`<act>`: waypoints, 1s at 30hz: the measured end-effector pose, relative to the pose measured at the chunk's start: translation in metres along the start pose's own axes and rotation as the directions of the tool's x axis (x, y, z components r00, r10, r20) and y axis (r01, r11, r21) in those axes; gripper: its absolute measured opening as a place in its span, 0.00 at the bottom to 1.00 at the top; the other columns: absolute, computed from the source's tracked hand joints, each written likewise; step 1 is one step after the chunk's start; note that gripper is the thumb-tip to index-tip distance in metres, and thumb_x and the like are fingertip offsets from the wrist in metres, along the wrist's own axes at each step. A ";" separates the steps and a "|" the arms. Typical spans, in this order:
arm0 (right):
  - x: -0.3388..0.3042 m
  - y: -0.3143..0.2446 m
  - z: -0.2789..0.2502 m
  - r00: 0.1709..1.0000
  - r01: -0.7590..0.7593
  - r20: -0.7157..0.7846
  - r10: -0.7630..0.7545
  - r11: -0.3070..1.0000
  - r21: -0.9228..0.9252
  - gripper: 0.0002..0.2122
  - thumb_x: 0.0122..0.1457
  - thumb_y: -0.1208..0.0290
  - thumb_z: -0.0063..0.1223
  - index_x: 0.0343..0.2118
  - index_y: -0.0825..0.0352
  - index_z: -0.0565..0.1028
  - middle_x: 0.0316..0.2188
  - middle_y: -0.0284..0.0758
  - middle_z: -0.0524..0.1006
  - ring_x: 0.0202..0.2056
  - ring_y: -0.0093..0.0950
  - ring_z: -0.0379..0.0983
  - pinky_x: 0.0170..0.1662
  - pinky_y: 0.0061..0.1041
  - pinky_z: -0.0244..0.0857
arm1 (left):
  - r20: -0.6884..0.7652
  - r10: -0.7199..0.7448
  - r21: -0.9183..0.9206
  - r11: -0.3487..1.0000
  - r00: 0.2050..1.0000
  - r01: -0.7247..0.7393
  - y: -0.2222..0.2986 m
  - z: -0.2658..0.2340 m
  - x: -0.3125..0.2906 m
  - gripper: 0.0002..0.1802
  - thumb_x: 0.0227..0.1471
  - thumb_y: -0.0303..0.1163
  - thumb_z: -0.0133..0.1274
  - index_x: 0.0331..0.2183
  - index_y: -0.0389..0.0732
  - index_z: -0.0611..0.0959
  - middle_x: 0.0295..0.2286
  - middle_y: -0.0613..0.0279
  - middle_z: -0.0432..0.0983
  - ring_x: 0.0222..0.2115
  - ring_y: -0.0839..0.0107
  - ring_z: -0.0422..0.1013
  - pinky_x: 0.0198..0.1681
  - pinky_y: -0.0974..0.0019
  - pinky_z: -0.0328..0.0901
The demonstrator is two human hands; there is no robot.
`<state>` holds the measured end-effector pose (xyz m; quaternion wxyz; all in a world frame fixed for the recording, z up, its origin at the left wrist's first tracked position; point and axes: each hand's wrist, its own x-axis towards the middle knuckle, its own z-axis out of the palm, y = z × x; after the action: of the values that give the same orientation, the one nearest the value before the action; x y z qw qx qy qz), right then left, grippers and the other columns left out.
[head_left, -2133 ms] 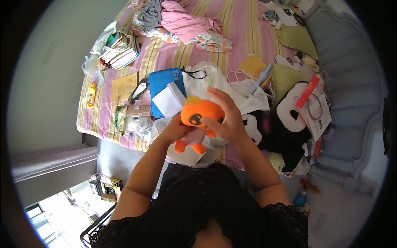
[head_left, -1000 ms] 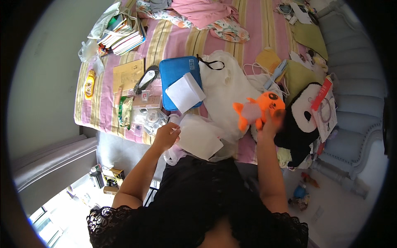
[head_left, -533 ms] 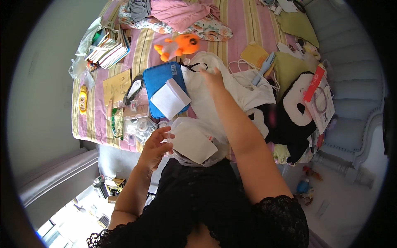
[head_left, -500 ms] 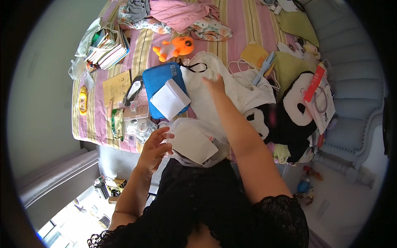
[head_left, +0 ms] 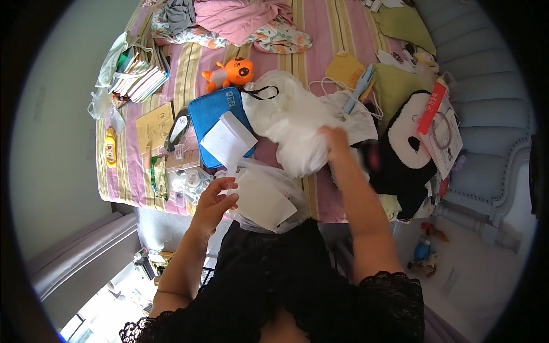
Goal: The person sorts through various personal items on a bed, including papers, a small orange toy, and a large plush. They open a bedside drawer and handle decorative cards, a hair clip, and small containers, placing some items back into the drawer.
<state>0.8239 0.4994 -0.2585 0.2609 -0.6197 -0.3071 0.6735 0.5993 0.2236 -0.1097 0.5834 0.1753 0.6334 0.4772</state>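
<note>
My left hand (head_left: pixel 216 200) has its thumb and fingers closed on the left edge of a clear plastic bag (head_left: pixel 300 212) in front of my waist. A flat off-white sheet or packet (head_left: pixel 263 200) lies inside the bag. My right hand (head_left: pixel 336 140), a little smeared by motion, grips the right side of a bunched white cloth (head_left: pixel 286 111) with a black cord at its top left. Left of the cloth lies a blue zip case (head_left: pixel 214 108) with folded white paper (head_left: pixel 229 140) on it, touching the bag's upper edge.
The striped bed holds an orange plush toy (head_left: pixel 231 73), a stack of books (head_left: pixel 140 74), a brown envelope (head_left: pixel 154 127), a light-blue device with white cable (head_left: pixel 359 90) and a black-and-white plush (head_left: pixel 409 148). Pink bedding (head_left: pixel 243 20) is heaped at the far side. A padded grey headboard (head_left: pixel 474 114) stands right.
My right hand has come nearer and to the right, and the white cloth is now bunched up, baring striped sheet beside the bag. My left hand stays at the bag.
</note>
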 end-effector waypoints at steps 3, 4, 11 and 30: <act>-0.036 -0.110 -0.010 0.993 0.080 0.076 -0.086 0.994 0.076 0.16 0.39 0.76 0.55 0.32 0.79 0.71 0.29 0.44 0.74 0.29 0.36 0.74 0.30 0.36 0.70 | 0.012 0.078 0.687 0.724 0.997 -0.065 0.021 0.005 0.009 0.27 0.44 0.37 0.57 0.46 0.39 0.71 0.41 0.55 0.70 0.26 0.67 0.70 0.33 0.66 0.66; -0.056 -0.138 -0.012 0.976 0.153 0.139 -0.167 0.982 0.110 0.15 0.40 0.76 0.54 0.32 0.78 0.71 0.29 0.43 0.74 0.29 0.35 0.74 0.31 0.35 0.70 | 0.035 0.131 0.772 0.626 0.991 -0.110 0.022 0.005 0.013 0.30 0.42 0.43 0.58 0.47 0.40 0.71 0.42 0.51 0.69 0.29 0.58 0.70 0.36 0.61 0.66; -0.182 -0.265 -0.004 0.788 0.476 0.327 -0.522 0.853 0.216 0.12 0.44 0.74 0.54 0.32 0.75 0.73 0.28 0.39 0.76 0.29 0.30 0.74 0.33 0.30 0.70 | 0.312 0.531 0.766 0.349 0.787 -0.540 0.066 0.056 0.056 0.50 0.35 0.47 0.64 0.55 0.38 0.57 0.52 0.47 0.59 0.54 0.49 0.54 0.56 0.56 0.52; -0.186 -0.250 -0.032 0.825 0.564 0.150 -0.545 0.774 -0.287 0.15 0.48 0.67 0.59 0.32 0.76 0.73 0.27 0.40 0.77 0.26 0.31 0.74 0.28 0.28 0.67 | 0.318 0.695 0.625 0.358 0.645 -0.694 0.163 0.055 0.125 0.23 0.34 0.27 0.63 0.38 0.36 0.76 0.30 0.58 0.75 0.32 0.70 0.71 0.36 0.68 0.64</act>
<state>0.8664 0.5349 0.0492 0.3351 -0.5155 -0.5878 0.5257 0.5620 0.4223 -0.0418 0.2132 0.6319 0.6292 0.3992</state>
